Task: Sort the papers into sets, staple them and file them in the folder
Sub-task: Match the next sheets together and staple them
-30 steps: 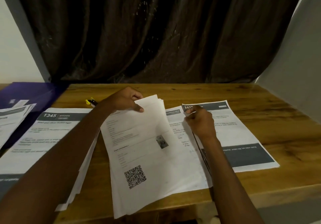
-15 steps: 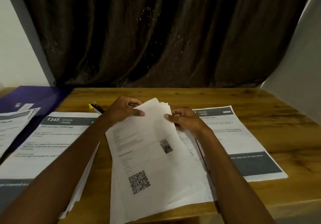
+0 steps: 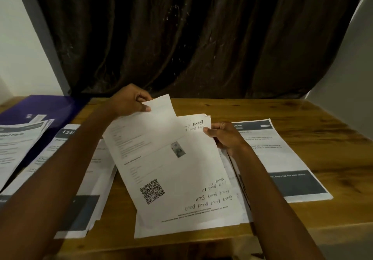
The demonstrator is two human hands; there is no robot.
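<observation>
My left hand [image 3: 129, 102] pinches the top edge of a white sheet with a QR code [image 3: 153, 163] and holds it lifted and slanted over the middle stack of papers [image 3: 210, 205]. My right hand [image 3: 224, 136] grips the stack's upper right corner, where a sheet with handwriting shows. A set with a dark header marked 134 [image 3: 66, 136] lies under my left forearm. Another printed set with a dark band [image 3: 286, 159] lies to the right. The purple folder [image 3: 50, 106] is at the far left with printed sheets [image 3: 14, 144] on it.
The wooden table [image 3: 323, 130] ends in a front edge just below the papers. A dark curtain [image 3: 191, 38] hangs behind the table. Pale walls stand at both sides.
My left hand has lifted the QR-code sheet up and to the left, off the stack, uncovering the handwritten sheet. My right hand moved from the right set to the stack's corner.
</observation>
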